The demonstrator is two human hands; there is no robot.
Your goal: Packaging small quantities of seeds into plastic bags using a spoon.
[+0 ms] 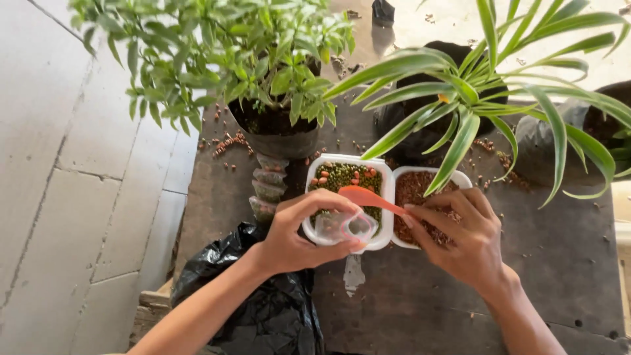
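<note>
Head view: green pellets [345, 176] in white tub [388, 197]

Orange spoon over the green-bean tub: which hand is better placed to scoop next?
Probably the right hand: it holds the orange spoon by its handle over the green-bean tub. The left hand is occupied gripping a small clear cup.

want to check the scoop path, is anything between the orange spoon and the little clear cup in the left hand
Nothing visible does. The orange spoon, held by the right hand, has its bowl right above the clear cup held by the left hand, over the green-pellet tub.
</note>
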